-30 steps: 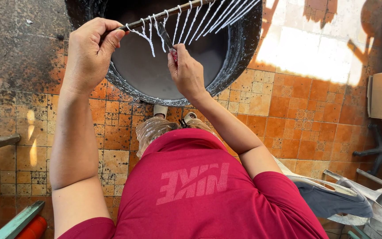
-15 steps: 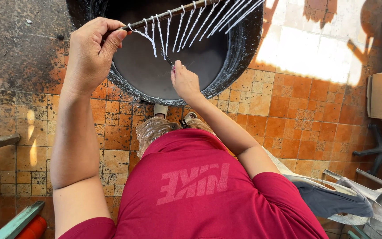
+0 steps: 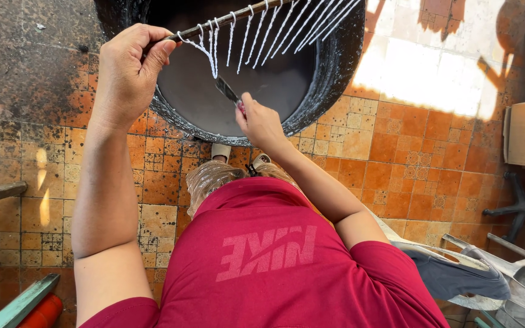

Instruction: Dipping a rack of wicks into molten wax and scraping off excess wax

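Head view, nearest first: a red shirt (image 3: 274, 267) fills the lower middle, and beyond it the orange tiled floor (image 3: 414, 158) is seen. Just short of the black pot (image 3: 335, 67), the right hand (image 3: 261, 123) is closed around the handle of a small knife (image 3: 227, 91), whose blade points up over the pot's dark inside. On the pot's left rim, the left hand (image 3: 126, 73) is pinched shut on the end of a thin stick (image 3: 214, 23) — thumb against fingers. The stick is held across the pot's mouth, and a row of white strings (image 3: 268, 30) hangs from it; the knife tip is just below the nearest strings, touching or not cannot be told.
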